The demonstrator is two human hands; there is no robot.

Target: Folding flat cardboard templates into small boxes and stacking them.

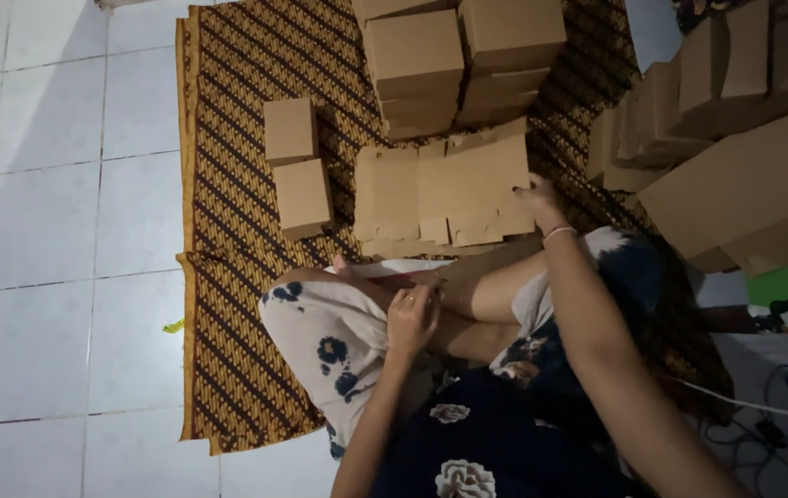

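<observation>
Brown cardboard lay everywhere around the seated person. Nearest, the left hand [410,318] rested on a bent knee, its fingers loosely curled together and holding nothing. Further out, the right hand [539,198] reached to the flat unfolded box sheet [444,198] on the patterned mat [228,231], fingertips pressed on its right edge. Left of the sheet stood two small folded boxes [296,164], and beyond it a stack of finished boxes [458,60].

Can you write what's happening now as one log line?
right hand: touching flat cardboard sheet | left hand: resting on knee | folded boxes: on patterned mat
</observation>
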